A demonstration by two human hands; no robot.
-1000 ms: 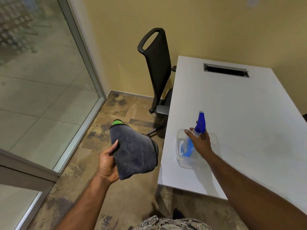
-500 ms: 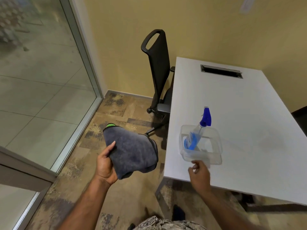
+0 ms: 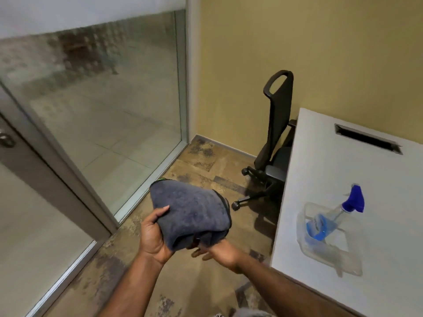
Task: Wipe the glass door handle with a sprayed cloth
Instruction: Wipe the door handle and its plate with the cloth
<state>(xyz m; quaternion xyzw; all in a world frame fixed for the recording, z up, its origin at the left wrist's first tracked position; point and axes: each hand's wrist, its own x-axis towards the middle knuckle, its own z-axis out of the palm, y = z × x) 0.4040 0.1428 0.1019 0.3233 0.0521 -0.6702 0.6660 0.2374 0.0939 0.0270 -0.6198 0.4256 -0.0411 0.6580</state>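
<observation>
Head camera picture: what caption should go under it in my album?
Both hands, left hand and right hand, hold a grey cloth beside the glass door.

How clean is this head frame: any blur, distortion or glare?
Head view: wide-angle bending bows the door frame; the glass panel is hazy with reflections; motion blur smears the spray bottle and the right hand; the cloth stays fairly sharp; lighting is even and warm.
</observation>
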